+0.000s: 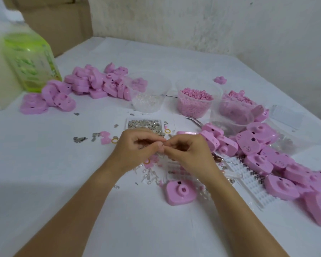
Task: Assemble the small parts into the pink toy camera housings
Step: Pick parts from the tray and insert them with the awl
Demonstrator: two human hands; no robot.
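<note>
At upper left of the frame, a heap of pink housings (93,84) is lying idle. At centre, the left hand (137,147) and right hand (189,151) are meeting fingertip to fingertip, pinching something too small to identify, probably joining two small parts. Just below, a single housing (180,191) is waiting face-up; next, seating the piece will need careful alignment.

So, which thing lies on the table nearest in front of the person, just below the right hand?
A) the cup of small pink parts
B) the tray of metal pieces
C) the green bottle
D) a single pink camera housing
D: one pink camera housing lies alone just below the right hand, while the bottle, cup and tray sit farther back.
</note>
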